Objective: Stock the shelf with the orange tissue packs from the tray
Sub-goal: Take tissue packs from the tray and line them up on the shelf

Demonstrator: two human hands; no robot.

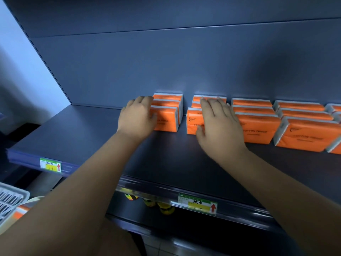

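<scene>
Shelf (166,163), dark, at chest height, with a blue-grey back panel. Orange tissue packs (258,126) stand on it in short rows running near to far, all pushed to the far edge, the rows side by side from the middle out to the right.

Left hand (137,117) rests against the leftmost row (167,117): fingers pressed together and laid along its left side, thumb on the near pack's front face. Right hand (219,124) lies over the second row (192,122): fingers straight and slightly spread across the tops, thumb down on the front. A narrow gap separates these two rows.

Tray (11,200), white and slotted, sits near left, one more orange pack (21,212) showing in it. Two price tags (198,205) are clipped to the shelf's near edge. Yellow-capped bottles (164,207) stand on the level below.
</scene>
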